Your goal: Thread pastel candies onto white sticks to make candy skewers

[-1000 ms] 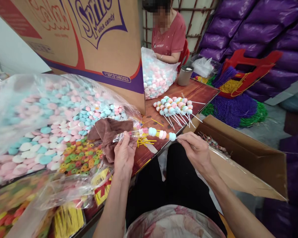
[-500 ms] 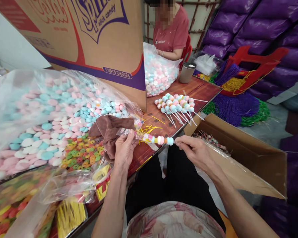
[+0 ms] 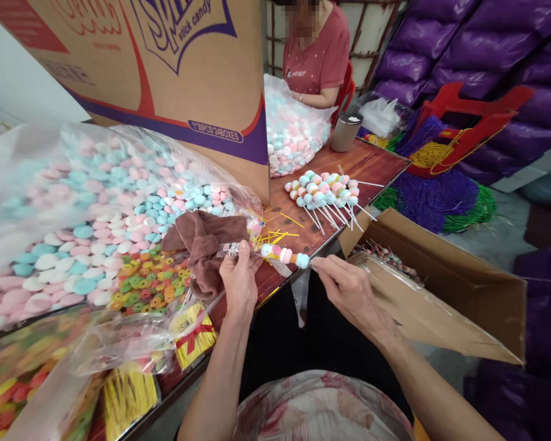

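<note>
My left hand (image 3: 239, 275) pinches a clear printed wrapper (image 3: 229, 248) at the left end of a candy skewer (image 3: 285, 255). The skewer lies nearly level, with blue, pink, white and orange pieces on it. At its right end my right hand (image 3: 342, 275) is closed, fingertips together by the last blue piece; the stick there is mostly hidden. A brown cloth (image 3: 202, 245) lies just left of my left hand. Yellow ties (image 3: 275, 236) are scattered on the table (image 3: 349, 164) behind the skewer. Finished-looking candy sticks (image 3: 324, 191) lie in a pile farther back.
A tall carton (image 3: 165, 92) stands at the back left, beside bags of pastel candies (image 3: 96, 226) and ring candies (image 3: 151, 282). An open box (image 3: 468, 300) is at the right. A person in a red shirt (image 3: 321, 55) sits across the table.
The skewer's candy end has moved left, farther into the wrapper near my left hand. My right hand has moved left with it, and my left hand has shifted slightly right.
</note>
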`<state>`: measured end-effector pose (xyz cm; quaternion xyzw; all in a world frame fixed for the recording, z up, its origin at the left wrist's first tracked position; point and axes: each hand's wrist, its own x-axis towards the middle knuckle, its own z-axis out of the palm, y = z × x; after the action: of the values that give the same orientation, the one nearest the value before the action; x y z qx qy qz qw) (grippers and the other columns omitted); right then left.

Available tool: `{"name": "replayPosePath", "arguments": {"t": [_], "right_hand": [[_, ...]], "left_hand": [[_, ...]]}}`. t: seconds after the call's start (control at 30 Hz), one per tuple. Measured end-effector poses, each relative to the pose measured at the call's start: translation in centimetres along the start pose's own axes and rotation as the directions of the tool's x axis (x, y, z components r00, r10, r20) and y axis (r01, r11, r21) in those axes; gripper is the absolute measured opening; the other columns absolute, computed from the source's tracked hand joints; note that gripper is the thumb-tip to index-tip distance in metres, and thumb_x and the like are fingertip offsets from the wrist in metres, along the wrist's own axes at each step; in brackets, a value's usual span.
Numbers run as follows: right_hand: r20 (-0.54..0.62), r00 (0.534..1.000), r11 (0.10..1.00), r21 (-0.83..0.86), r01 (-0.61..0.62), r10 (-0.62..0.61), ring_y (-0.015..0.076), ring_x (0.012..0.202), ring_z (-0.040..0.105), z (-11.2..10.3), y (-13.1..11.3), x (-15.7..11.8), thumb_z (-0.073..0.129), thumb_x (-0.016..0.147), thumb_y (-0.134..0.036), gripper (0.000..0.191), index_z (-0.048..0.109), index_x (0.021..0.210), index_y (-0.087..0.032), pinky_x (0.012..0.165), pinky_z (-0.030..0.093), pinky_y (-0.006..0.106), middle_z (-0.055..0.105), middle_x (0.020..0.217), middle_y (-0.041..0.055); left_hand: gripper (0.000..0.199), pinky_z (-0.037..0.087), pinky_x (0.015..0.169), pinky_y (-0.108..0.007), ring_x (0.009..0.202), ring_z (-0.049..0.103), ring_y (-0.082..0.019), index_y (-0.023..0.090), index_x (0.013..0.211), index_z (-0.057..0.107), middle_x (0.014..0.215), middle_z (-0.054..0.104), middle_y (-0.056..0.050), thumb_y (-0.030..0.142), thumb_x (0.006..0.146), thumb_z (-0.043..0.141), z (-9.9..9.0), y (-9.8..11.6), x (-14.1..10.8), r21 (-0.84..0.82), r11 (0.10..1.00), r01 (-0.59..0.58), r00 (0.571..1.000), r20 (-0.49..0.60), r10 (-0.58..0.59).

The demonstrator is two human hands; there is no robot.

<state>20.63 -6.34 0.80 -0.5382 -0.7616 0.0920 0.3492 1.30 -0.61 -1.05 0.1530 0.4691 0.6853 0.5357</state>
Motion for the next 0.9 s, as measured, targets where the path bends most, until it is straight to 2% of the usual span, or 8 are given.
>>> {"name": "replayPosePath", "arguments": {"t": [0.1,0.27,0.33,0.5,0.6,0.8,0.9], "right_hand": [[-0.014,1.000,1.000,-0.024,0.011,-0.011,0.0122,0.063,0.055,-0.2,0.1,0.1,0.046,0.099,-0.017,0.024,0.068,0.091,-0.018,0.063,0.040,0.024,0.061,0.073,0.0023],[0.007,1.000,1.000,0.011,0.007,-0.007,0.0112,0.061,0.053,-0.3,0.3,0.0,0.046,0.100,-0.018,0.023,0.068,0.094,-0.018,0.061,0.039,0.023,0.058,0.071,0.0008],[0.024,0.999,0.999,-0.032,0.031,-0.030,0.0110,0.059,0.052,-0.1,0.2,-0.1,0.045,0.100,-0.018,0.024,0.069,0.093,-0.018,0.060,0.037,0.023,0.057,0.070,0.0005],[0.052,0.998,0.973,-0.223,0.055,-0.045,0.0113,0.059,0.052,0.4,-0.5,-0.1,0.043,0.100,-0.015,0.027,0.069,0.093,-0.019,0.061,0.033,0.026,0.062,0.069,0.0010],[0.084,0.995,0.958,-0.278,0.074,-0.053,0.0122,0.061,0.053,0.6,-1.1,0.0,0.043,0.101,-0.016,0.029,0.069,0.090,-0.019,0.064,0.031,0.028,0.063,0.066,0.0016],[0.148,0.985,0.960,-0.252,0.126,-0.090,0.0124,0.056,0.046,2.0,-1.8,-0.4,0.039,0.098,-0.011,0.031,0.069,0.092,-0.018,0.063,0.031,0.029,0.061,0.064,0.0015],[0.134,0.990,0.989,-0.131,0.067,-0.049,0.0131,0.058,0.049,3.1,-2.1,-0.7,0.037,0.098,-0.011,0.033,0.069,0.095,-0.017,0.063,0.034,0.027,0.063,0.069,0.0034]], "left_hand": [[0.044,0.053,0.071,-0.029,0.067,0.065,-0.012,0.016,0.081,0.060,0.077,0.067,0.001,0.043,0.059,0.087,-0.2,0.0,0.1,0.000,1.000,-0.007,1.000,-0.006,0.007],[0.042,0.054,0.072,-0.030,0.067,0.066,-0.013,0.016,0.086,0.063,0.083,0.070,-0.002,0.041,0.062,0.087,-0.3,0.2,0.2,0.079,0.994,0.070,0.987,0.137,-0.081],[0.042,0.054,0.073,-0.030,0.067,0.066,-0.013,0.016,0.086,0.063,0.083,0.071,-0.002,0.042,0.062,0.086,-0.2,0.2,0.2,0.074,0.994,0.076,0.984,0.157,-0.087],[0.040,0.054,0.079,-0.031,0.075,0.068,-0.014,0.017,0.086,0.060,0.082,0.071,-0.001,0.045,0.069,0.082,0.4,-0.1,-0.6,-0.024,1.000,0.019,0.992,0.126,-0.015],[0.038,0.053,0.081,-0.032,0.080,0.070,-0.016,0.019,0.090,0.058,0.085,0.072,-0.003,0.047,0.073,0.078,0.9,-0.2,-1.1,-0.024,0.999,0.025,0.986,0.167,-0.021],[0.034,0.052,0.083,-0.033,0.085,0.071,-0.019,0.018,0.093,0.060,0.087,0.070,-0.004,0.047,0.080,0.073,1.4,-0.8,-1.9,-0.001,0.999,0.051,0.974,0.221,-0.050],[0.031,0.051,0.083,-0.032,0.085,0.071,-0.019,0.019,0.092,0.060,0.084,0.069,-0.003,0.047,0.082,0.070,1.5,-1.2,-2.2,0.007,0.999,0.048,0.971,0.235,-0.048]]}}
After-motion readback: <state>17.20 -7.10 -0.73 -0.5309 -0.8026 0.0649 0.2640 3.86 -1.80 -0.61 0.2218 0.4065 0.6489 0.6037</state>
